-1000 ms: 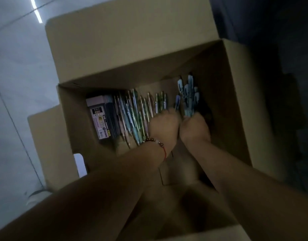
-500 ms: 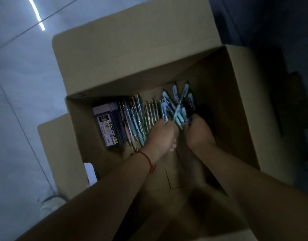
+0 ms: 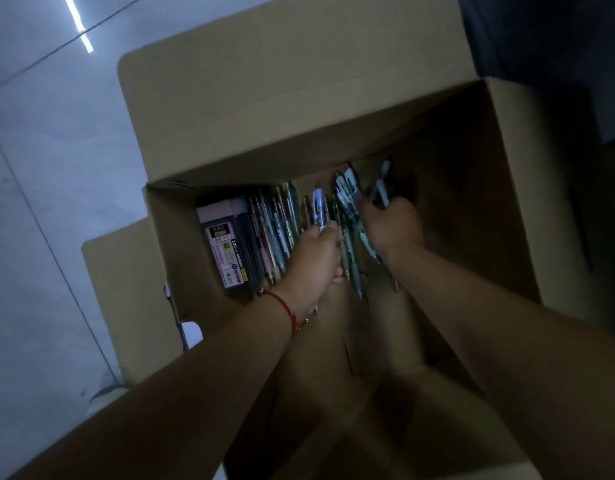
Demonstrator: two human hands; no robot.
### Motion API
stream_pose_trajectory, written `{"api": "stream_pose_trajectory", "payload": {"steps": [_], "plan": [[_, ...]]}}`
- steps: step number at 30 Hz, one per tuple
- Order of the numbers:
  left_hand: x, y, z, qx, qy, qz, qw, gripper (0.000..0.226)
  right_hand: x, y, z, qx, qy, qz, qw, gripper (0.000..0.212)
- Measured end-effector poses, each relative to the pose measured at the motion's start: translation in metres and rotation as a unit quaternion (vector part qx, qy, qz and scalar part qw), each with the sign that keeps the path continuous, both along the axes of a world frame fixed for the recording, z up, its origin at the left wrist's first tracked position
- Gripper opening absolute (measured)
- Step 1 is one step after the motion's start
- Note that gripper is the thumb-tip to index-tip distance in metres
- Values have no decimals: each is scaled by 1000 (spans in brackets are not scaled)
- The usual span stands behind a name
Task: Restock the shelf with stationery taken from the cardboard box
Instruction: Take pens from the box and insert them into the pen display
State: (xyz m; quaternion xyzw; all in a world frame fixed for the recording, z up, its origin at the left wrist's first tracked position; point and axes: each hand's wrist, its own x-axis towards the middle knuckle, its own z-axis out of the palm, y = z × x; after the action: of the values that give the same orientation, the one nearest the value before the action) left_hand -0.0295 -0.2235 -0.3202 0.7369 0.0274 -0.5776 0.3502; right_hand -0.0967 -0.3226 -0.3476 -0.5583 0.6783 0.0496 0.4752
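Plastic pens (image 3: pixel 349 206): light, slick, centre frame | left hand (image 3: pixel 316 258) pinches one | right hand (image 3: pixel 392 226) clutches bunch | grip mid-barrel

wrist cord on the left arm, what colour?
Red cord, thin, around the wrist just behind the left hand. Head view, the only one.

just the one head cam, looking steeply down (pretty close) into the open cardboard box (image 3: pixel 507 202), arms reaching in.
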Motion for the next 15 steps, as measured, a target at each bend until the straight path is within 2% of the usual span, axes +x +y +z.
{"api": "stream_pose_trajectory", "payload": {"steps": [3, 6, 8, 11, 13, 15], "plan": [[-1, 8, -2, -7, -2, 23, 1000, 28, 6, -1, -11, -5, 15, 13, 1000, 32], [5, 11, 10, -2, 14, 67, 998, 28, -4, 11, 21, 8, -58, -3, 998, 21], [10, 11, 34, -19, 57, 82, 995, 37, -13, 26, 66, 62, -114, 9, 991, 19], [16, 16, 91, -78, 128, 33, 988, 55, -23, 46, 146, 154, -180, 30, 971, 23], [20, 24, 137, -98, 132, 13, 986, 48, -23, 51, 201, 168, -189, 56, 966, 22], [27, 34, 190, -90, 116, 9, 989, 29, -17, 53, 261, 164, -194, 80, 964, 25]]}}
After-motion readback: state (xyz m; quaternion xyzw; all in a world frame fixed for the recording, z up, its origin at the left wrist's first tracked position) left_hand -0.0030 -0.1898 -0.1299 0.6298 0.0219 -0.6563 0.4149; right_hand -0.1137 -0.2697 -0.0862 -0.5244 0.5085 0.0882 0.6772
